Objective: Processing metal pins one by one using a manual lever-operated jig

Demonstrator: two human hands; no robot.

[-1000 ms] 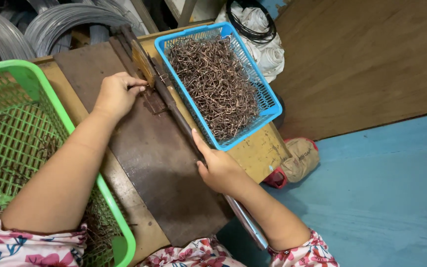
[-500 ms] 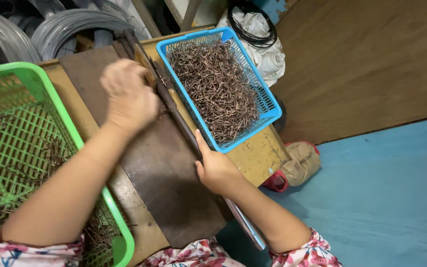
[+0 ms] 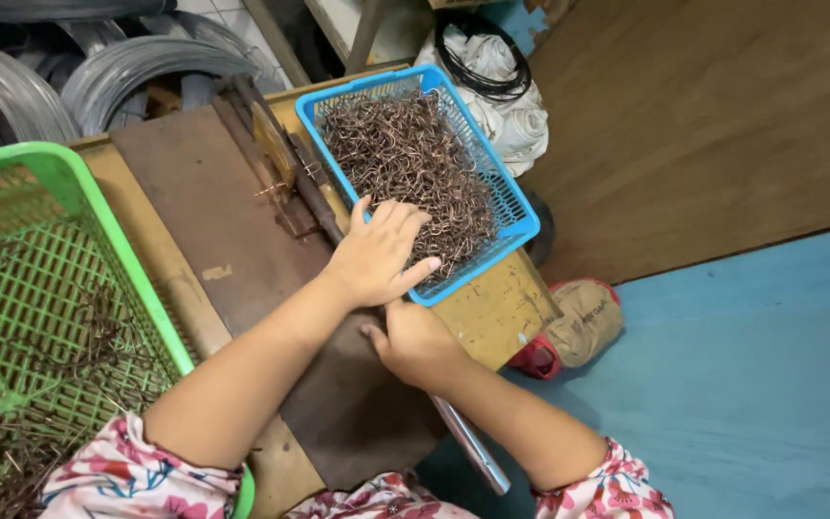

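My left hand point(image 3: 381, 255) reaches across into the near end of a blue plastic basket point(image 3: 523, 227), fingers spread on a pile of small brown wire hooks point(image 3: 405, 154). Just below it, my right hand point(image 3: 417, 341) is closed around a long metal lever handle point(image 3: 473, 450) that runs up along the basket's left side to a small bending jig point(image 3: 276, 159). The jig sits on a dark rusty metal plate point(image 3: 213, 216) fixed to a wooden bench.
A green plastic basket point(image 3: 64, 171) with some bent wire pieces stands at the left. Coils of grey wire point(image 3: 136, 67) lie behind the bench. To the right are a brown wooden panel point(image 3: 722, 125), a blue floor point(image 3: 751, 384) and a red-and-tan sandal point(image 3: 578, 322).
My left hand has left the jig on the plate and moved right and down onto the hooks in the blue basket. My right hand has stayed on the lever handle.
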